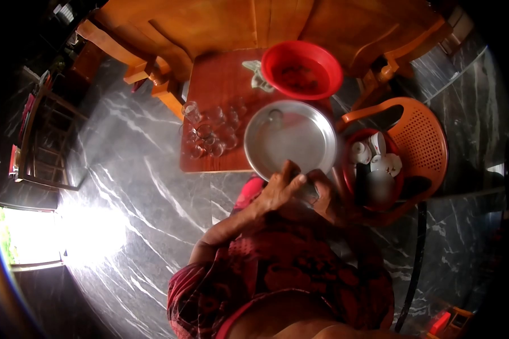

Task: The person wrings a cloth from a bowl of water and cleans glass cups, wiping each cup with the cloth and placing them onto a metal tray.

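My left hand [278, 191] and my right hand [327, 199] are close together in front of my body, by the near rim of a wide metal basin [291, 138]. Their fingers are bent around a small clear thing [309, 198] that looks like a drinking glass; the hands hide most of it. Inside the basin, near its far left side, a clear round shape [275, 117] looks like another glass. Several clear glasses [205, 131] are grouped on the red-brown table [223, 73], left of the basin.
Behind the basin stands a red plastic tub [302, 70] with dark contents in liquid. A pale cloth [258, 76] lies beside it. On my right, an orange plastic chair [418, 138] bears a red basin [398, 189] of white cups [379, 155]. A wooden bench [254, 25] is behind the table.
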Tool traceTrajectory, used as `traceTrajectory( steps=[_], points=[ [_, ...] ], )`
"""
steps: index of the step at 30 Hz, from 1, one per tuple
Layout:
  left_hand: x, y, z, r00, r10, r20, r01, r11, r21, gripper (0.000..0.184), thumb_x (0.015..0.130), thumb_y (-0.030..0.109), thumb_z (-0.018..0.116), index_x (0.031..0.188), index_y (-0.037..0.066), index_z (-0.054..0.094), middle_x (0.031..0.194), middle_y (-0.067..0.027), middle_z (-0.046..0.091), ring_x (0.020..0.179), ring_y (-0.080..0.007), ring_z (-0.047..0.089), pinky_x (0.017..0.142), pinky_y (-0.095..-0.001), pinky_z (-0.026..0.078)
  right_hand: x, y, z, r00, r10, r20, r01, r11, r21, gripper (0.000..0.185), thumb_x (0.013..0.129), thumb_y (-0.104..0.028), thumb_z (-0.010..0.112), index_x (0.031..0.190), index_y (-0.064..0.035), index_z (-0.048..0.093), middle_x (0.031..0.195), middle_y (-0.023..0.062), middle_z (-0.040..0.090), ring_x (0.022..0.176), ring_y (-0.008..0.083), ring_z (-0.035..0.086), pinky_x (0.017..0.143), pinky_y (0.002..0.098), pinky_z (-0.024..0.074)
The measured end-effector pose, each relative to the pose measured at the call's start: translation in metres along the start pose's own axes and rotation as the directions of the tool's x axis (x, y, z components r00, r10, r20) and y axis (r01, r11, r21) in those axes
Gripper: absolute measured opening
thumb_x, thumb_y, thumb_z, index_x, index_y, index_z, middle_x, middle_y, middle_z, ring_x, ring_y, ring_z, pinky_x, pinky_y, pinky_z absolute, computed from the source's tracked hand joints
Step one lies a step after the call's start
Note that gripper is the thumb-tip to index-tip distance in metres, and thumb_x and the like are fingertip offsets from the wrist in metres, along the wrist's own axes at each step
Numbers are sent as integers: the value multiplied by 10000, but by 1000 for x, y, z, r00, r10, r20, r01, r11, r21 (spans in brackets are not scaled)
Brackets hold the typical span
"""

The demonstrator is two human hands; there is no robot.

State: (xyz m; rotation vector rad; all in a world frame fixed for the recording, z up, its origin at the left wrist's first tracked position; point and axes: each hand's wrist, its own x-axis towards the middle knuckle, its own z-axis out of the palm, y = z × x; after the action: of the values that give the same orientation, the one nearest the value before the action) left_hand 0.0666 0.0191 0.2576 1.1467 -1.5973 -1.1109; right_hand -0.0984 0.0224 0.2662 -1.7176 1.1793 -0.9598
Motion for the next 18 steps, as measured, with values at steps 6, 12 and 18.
traceTrajectory(
  steps=[6,12,18],
  points=[
    [-3,-16,10,978,-182,102,193,976,-101,446,920,421,494,1065,2,451,854,-191,551,669,-311,542,613,-398,446,12,4,-17,669,-726,162,658,476,-583,356,691,-104,695,997,2,548,930,179,535,755,319,588,635,373,493],
    [-7,-5,10,968,245,-54,-219,931,292,347,901,352,501,967,14,463,672,-190,530,673,-400,564,533,-450,429,13,12,-7,841,-530,110,536,786,-308,325,677,-164,683,934,-10,557,924,193,536,728,341,589,581,398,492],
    [-9,-12,12,983,168,-69,-153,971,183,421,851,416,532,933,10,458,644,-199,530,612,-426,570,524,-447,441,1,37,7,948,-315,-48,308,944,-115,198,705,-141,685,805,-54,537,725,121,531,667,317,567,597,367,471]
  ],
)
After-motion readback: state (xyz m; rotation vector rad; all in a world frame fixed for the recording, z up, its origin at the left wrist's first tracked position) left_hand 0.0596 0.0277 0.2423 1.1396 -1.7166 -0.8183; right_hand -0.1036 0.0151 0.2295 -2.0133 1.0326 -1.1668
